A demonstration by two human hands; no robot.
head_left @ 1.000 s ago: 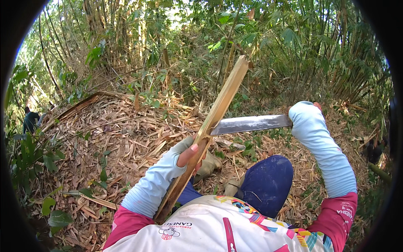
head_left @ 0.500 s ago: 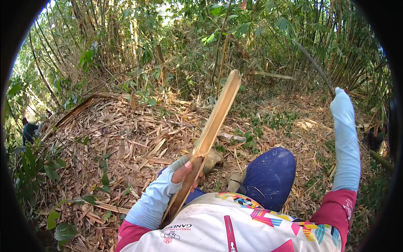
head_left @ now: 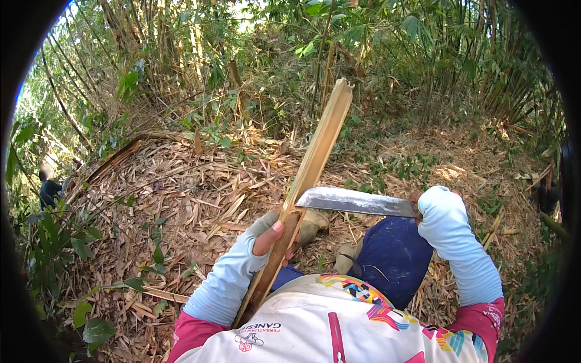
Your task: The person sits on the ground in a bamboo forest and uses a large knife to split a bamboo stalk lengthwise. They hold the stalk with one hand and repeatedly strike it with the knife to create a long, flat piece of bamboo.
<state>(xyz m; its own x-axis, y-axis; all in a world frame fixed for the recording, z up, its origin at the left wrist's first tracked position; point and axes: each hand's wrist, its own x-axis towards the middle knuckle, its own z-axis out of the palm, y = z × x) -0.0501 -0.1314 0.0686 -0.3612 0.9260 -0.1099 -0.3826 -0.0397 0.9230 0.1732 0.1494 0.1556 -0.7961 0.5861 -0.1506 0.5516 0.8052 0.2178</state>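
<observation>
A split bamboo piece (head_left: 325,136) leans upright in front of me, its pale inner side bare above and brown below. My left hand (head_left: 269,238) is closed round its brown lower part, and its bottom end rests against my body. In my right hand (head_left: 437,209) is the handle of a machete (head_left: 363,202). The blade lies roughly level, pointing left, and its tip meets the bamboo just above my left hand; whether it has cut in I cannot tell. Light blue sleeves cover both forearms and most of each hand.
My bent knee in blue trousers (head_left: 396,257) is beneath the machete. Dry leaf litter (head_left: 175,212) covers the ground, with bamboo clumps behind. Green leafy plants (head_left: 85,248) stand at the left. A person in dark clothing (head_left: 49,192) is partly visible at the far left.
My right hand has swung the machete down and inward from high at the right to the bamboo. The bamboo stays in my left hand, its top slightly higher in view.
</observation>
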